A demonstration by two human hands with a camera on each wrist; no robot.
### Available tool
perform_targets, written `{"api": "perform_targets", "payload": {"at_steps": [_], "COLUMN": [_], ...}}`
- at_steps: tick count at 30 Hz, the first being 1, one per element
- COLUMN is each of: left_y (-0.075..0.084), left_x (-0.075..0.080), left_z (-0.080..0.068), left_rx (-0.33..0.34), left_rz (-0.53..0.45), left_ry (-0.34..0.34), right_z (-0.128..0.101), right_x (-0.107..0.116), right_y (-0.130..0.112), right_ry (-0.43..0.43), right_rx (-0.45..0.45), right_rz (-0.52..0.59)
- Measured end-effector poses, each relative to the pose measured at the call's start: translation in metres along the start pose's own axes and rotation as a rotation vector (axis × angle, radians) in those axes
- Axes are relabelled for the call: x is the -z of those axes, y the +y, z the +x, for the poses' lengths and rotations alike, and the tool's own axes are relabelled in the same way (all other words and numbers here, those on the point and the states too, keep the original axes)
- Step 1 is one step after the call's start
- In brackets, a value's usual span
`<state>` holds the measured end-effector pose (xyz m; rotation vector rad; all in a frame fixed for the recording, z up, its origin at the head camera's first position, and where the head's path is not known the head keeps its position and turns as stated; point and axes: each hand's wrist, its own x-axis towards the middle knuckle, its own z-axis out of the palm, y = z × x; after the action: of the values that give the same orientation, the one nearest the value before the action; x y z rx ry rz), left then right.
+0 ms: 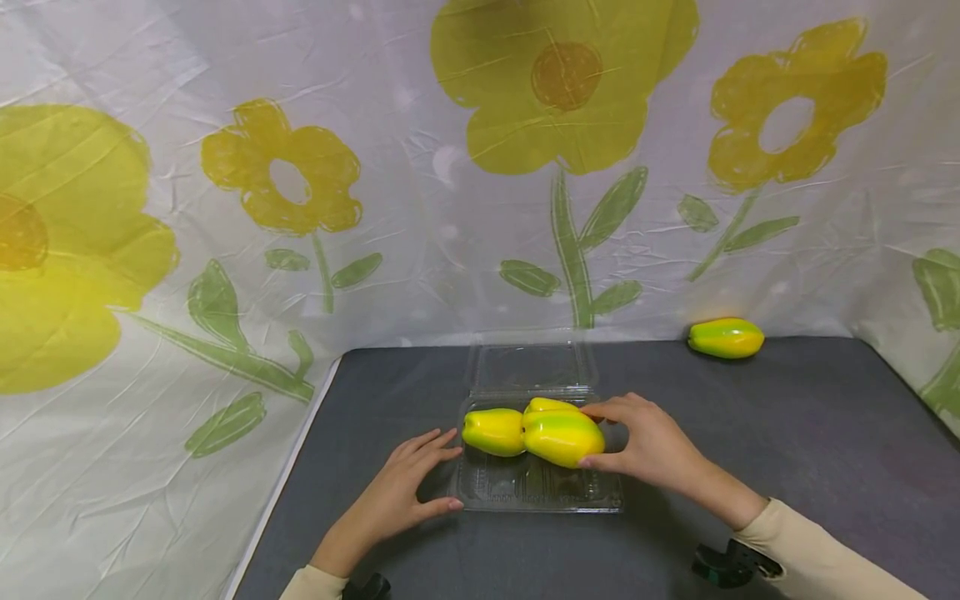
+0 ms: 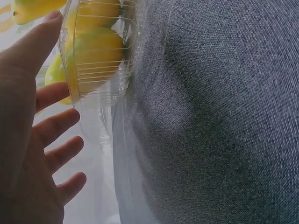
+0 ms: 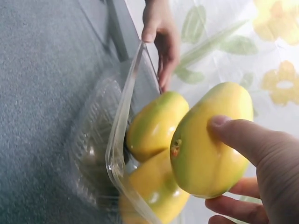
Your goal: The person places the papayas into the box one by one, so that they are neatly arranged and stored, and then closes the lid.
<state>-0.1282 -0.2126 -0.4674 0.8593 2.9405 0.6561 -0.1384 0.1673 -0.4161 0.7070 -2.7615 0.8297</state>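
Pepper (image 1: 564,437) gripped by right hand (image 1: 651,446) (over clear box (image 1: 540,492)); left hand (image 1: 401,492) flat, steadying box.

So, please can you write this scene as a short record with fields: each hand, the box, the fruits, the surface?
left hand: open, fingers straight against the left edge of the clear plastic box
right hand: grips the front yellow-green fruit at the box
box: lid open toward the back
fruits in box: two more, one at left, one behind
fruit apart: one at the far right of the table
surface: dark grey cloth
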Motion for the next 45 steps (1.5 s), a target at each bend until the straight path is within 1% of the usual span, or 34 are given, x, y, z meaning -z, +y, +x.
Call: {"api": "perform_targets", "payload": {"at_steps": [12,19,27,33,45], "left_y": [0.000,-0.001,-0.001,-0.002,-0.002], "left_x": [-0.001,-0.002,-0.003,-0.003,-0.003], "left_z": [0.000,-0.001,0.000,0.001,0.000], "left_rx": [0.019,0.011,0.021,0.019,0.033], "left_rz": [-0.015,-0.007,-0.015,-0.014,-0.025], "left_ry": [0.007,0.017,0.015,0.009,-0.002], "right_z": [0.002,0.004,0.006,0.007,0.009], "right_x": [-0.015,-0.024,-0.032,-0.040,-0.056], "right_y": [-0.016,-0.026,-0.037,-0.042,-0.049], "right_ry": [-0.033,-0.056,-0.049,-0.046,-0.039], "right_rx": [-0.005,0.011,0.008,0.034,0.034], "right_rz": [-0.007,-0.017,0.005,0.024,-0.014]}}
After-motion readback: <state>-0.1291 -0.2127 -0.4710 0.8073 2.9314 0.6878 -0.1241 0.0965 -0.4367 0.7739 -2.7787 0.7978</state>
